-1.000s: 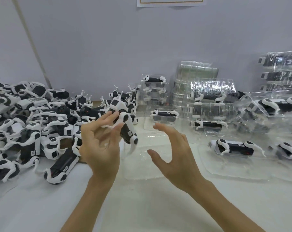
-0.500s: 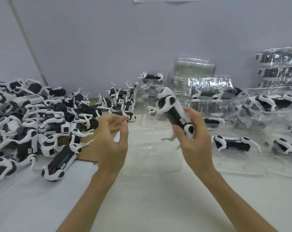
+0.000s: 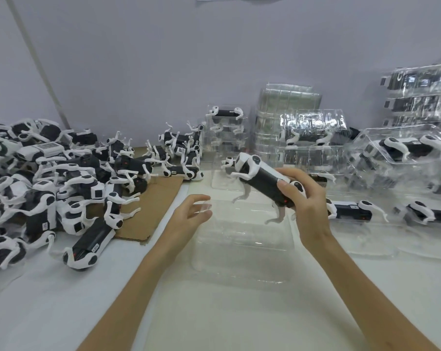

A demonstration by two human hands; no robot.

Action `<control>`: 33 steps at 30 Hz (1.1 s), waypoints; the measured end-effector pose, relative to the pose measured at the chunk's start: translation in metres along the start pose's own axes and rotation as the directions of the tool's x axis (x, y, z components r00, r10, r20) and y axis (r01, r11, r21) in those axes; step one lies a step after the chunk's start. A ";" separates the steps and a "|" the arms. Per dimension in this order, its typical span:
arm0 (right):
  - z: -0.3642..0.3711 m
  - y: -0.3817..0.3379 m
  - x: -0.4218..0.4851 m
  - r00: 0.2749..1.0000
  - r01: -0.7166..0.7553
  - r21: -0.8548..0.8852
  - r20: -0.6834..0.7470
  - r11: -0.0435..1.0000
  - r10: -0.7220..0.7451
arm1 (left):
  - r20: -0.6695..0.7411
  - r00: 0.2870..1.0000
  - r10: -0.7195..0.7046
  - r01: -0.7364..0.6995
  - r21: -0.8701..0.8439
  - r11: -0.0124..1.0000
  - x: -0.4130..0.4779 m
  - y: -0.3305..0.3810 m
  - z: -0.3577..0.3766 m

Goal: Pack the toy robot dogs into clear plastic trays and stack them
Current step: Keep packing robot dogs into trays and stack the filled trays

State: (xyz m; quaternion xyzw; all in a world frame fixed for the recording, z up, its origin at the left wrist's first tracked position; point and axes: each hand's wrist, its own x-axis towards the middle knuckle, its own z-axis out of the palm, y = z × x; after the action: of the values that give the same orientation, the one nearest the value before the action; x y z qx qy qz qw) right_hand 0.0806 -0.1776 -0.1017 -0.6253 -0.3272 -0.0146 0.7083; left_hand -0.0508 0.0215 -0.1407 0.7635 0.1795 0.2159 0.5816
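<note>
Though packed trays [image 3: 417,100] stand stacked, a heap [image 3: 50,178] waits; right hand [image 3: 308,206] fingers clasp one toy robot dog [image 3: 262,181], left hand [image 3: 189,216] fingers spread.

A packing workstation: a white tabletop [image 3: 50,300] with a heap of toy robot dogs [image 3: 50,188] and stacked clear plastic trays [image 3: 287,117].

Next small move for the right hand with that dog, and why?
Probably lower the black-and-white toy robot dog into the empty clear plastic tray right below it, levelling it first. The right hand grips the dog tilted in the air over the tray, legs hanging down; the left hand, fingers relaxed, is at the tray's left edge, seemingly ready to steady it.
</note>
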 end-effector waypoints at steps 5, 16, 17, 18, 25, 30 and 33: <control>0.006 0.000 -0.003 0.995 -0.012 -0.124 0.095 0.992 0.023 | 0.067 0.997 0.041 -0.040 -0.008 0.999 0.001 -0.003 0.003; 0.008 0.006 -0.007 0.940 -0.041 -0.407 0.295 0.913 0.173 | 0.025 0.972 0.232 -0.232 0.007 0.973 0.003 -0.003 0.006; 0.008 0.005 -0.007 0.939 -0.024 -0.409 0.303 0.912 0.161 | 0.022 0.974 0.226 -0.227 0.006 0.974 0.003 -0.003 0.006; 0.007 0.005 -0.006 0.939 -0.011 -0.413 0.308 0.911 0.151 | 0.022 0.975 0.219 -0.219 0.006 0.976 0.003 -0.003 0.006; 0.005 0.008 -0.006 0.927 0.109 -0.620 0.346 0.777 0.146 | 0.100 0.987 0.122 -0.127 0.051 0.991 0.001 0.001 0.006; 0.002 0.014 -0.005 0.932 0.154 -0.641 0.348 0.752 0.106 | 0.208 0.975 0.078 -0.089 0.045 0.995 -0.004 0.000 0.007; 0.003 0.016 -0.006 0.952 0.153 -0.626 0.300 0.765 0.055 | 0.210 0.977 0.032 -0.044 0.050 0.998 -0.004 0.000 0.005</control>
State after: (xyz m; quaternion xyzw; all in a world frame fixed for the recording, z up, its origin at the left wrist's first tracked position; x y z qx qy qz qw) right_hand 0.0810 -0.1737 -0.1183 -0.8155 -0.4226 -0.0491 0.3925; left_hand -0.0512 0.0152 -0.1421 0.8009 0.1086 0.1406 0.5719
